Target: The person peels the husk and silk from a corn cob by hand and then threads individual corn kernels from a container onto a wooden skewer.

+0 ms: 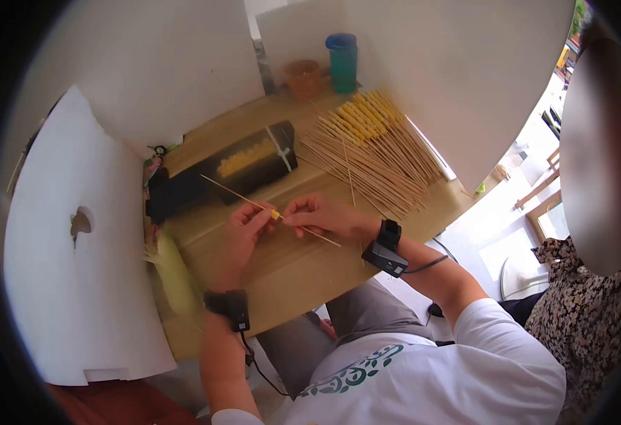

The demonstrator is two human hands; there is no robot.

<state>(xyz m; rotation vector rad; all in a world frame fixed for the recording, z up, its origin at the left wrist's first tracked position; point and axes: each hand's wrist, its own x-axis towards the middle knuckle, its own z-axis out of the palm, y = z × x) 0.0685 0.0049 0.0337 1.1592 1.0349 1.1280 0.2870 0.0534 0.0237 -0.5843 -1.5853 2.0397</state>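
A thin wooden skewer (229, 190) runs slantwise across both hands above the table. My left hand (249, 225) is closed, pinching a small yellow piece (275, 214), which looks like corn, around the middle of the skewer. Just right of that piece, my right hand (317, 215) is closed with its fingertips on the skewer. Behind the hands lies a long black tray (186, 191) holding loose yellow pieces (245, 157). To the right is a pile of wooden skewers (374, 173), many with yellow pieces threaded on their far ends (364, 117).
An ear of corn in its husk (172, 273) lies at the table's left edge. An orange pot (302, 78) and a teal cup (342, 64) stand at the back. White panels (76, 248) rise around the wooden table (289, 276). Someone in a patterned shirt (590, 326) is at the right.
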